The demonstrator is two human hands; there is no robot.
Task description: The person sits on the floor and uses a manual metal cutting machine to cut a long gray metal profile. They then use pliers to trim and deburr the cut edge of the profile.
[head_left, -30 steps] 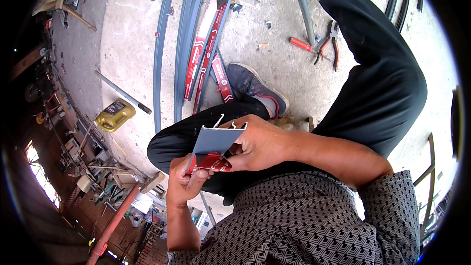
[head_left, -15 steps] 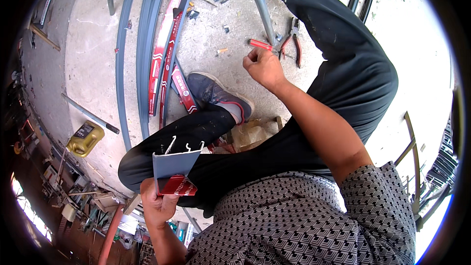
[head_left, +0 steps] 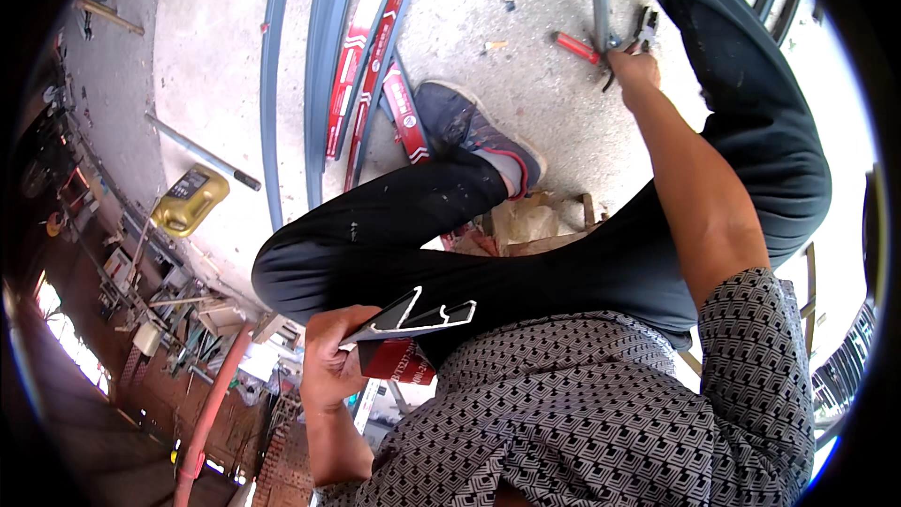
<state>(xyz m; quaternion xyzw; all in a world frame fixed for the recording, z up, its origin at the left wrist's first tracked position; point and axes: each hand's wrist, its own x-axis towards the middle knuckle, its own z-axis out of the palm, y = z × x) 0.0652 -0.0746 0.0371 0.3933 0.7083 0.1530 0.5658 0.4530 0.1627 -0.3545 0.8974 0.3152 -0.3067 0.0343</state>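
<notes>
In the head view, the left hand (head_left: pixel 330 355) is gripping a short, red-filmed grey profile piece (head_left: pixel 404 357) at near left, while the right hand (head_left: pixel 634 73), its closure unclear, is touching pliers (head_left: pixel 645 28) on the far-right floor (head_left: pixel 563 122).

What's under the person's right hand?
The right hand covers part of the pliers: their head and one handle's end show. Most of the other handle, and anything else beneath, is hidden.

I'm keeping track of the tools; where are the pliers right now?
In the head view, the pliers are at the upper right, at the right hand, which partly hides their handles, just right of the red-handled tool.
</notes>
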